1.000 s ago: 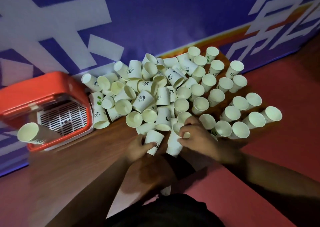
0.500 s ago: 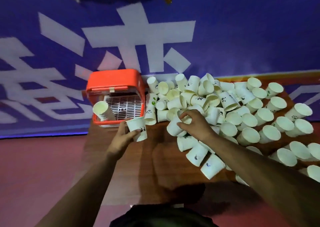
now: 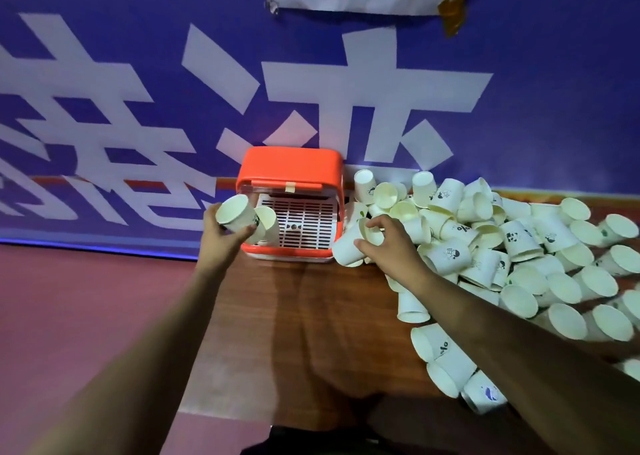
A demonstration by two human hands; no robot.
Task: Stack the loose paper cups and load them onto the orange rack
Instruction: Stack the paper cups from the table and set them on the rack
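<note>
head view. left hand (image 3: pixel 221 234) grips one paper cup (image 3: pixel 234 216) round its wall, mouth toward the camera, held at the left front of the orange rack (image 3: pixel 291 167), just beside the short stack (image 3: pixel 266 224) that leans on the rack's white grille. right hand (image 3: pixel 388 243) is curled round a second cup (image 3: pixel 348 248) lying on its side at the left edge of the loose pile (image 3: pixel 502 243), just right of the rack. the pile spreads over the right of the wooden table (image 3: pixel 311 316).

handling, as a judgement: cups look very light, thin-walled and easy to crush; best held lightly at mid-wall, not squeezed at the rim. nested ones may jam if pushed in crooked.

versus half a second ago: the left hand's cup has gone from over the table, near side of the rack, up to the stack. the right hand keeps to the pile's left edge.
</note>
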